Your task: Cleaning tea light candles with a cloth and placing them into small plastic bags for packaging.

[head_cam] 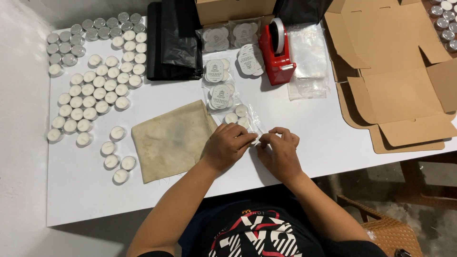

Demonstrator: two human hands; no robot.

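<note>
A: What's on the white table (304, 128)?
B: Flat cardboard boxes (400, 90) far right, stained cloth (169, 138) centre, red tape dispenser (278, 52) behind, loose tealights (95, 90) left.
A: Hands?
B: Left hand (227, 146) + right hand (280, 152) meet at table's near edge, fingertips pinched shut on clear bag (247, 121) w/ tealights inside, just right of cloth.

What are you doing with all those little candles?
A person sits at a white table. Both hands, the left hand and right hand, pinch the end of a clear plastic bag with small white candles inside. Loose tealights cover the table's left side, beside a beige cloth. A red tape dispenser and flat cardboard boxes lie farther off.
</note>
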